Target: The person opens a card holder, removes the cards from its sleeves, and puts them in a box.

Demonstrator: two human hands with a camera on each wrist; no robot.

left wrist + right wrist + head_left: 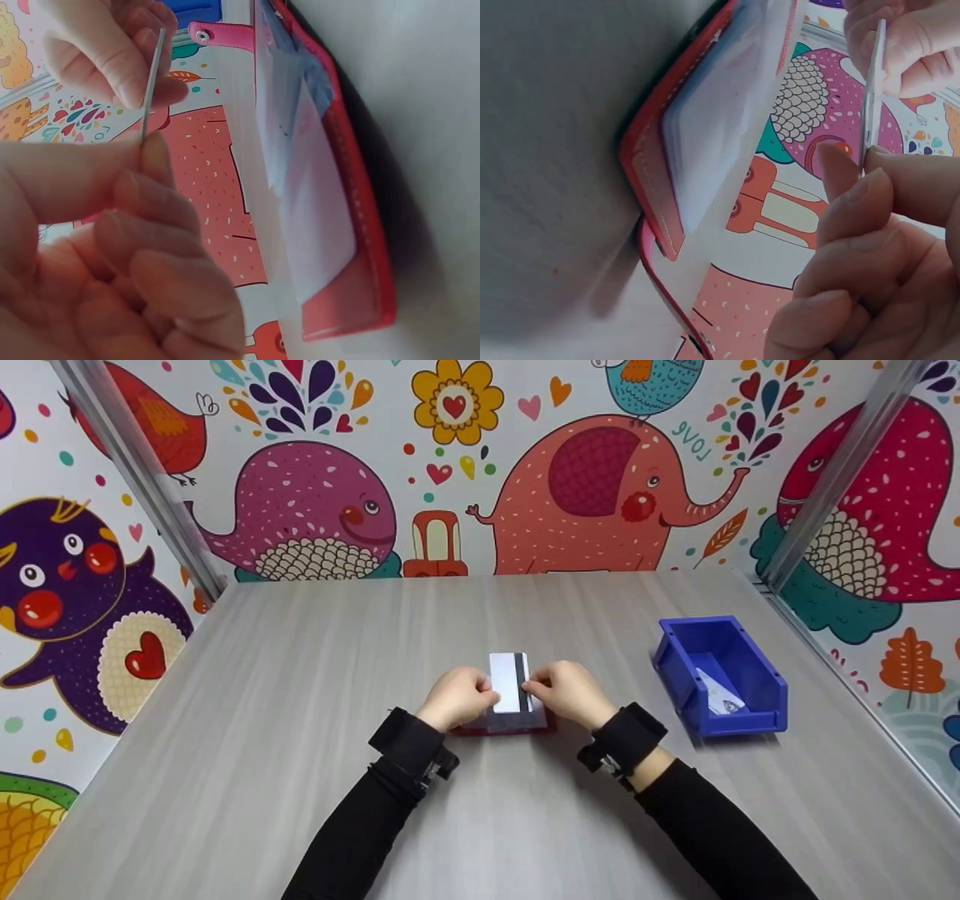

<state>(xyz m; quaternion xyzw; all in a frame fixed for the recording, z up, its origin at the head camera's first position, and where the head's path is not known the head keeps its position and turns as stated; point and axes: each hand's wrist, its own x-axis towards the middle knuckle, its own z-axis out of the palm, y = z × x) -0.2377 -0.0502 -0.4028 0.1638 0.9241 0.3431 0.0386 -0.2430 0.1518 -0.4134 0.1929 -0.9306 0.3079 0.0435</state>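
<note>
One white magnetic-stripe card [505, 679] is pinched at its opposite edges by my left hand [457, 697] and right hand [571, 690], above the red snap-strap card holder [373, 289] on the counter [337, 660], with a blue plastic bin [746, 724] to my right.

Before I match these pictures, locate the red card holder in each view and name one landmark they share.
Head: red card holder, just below centre, partly hidden.
Left wrist: red card holder, right of centre, from the top edge to near the bottom.
Right wrist: red card holder, mostly left of centre, from the top edge to past mid-height.
Shared landmark: the held white card, edge-on in both wrist views.
</note>
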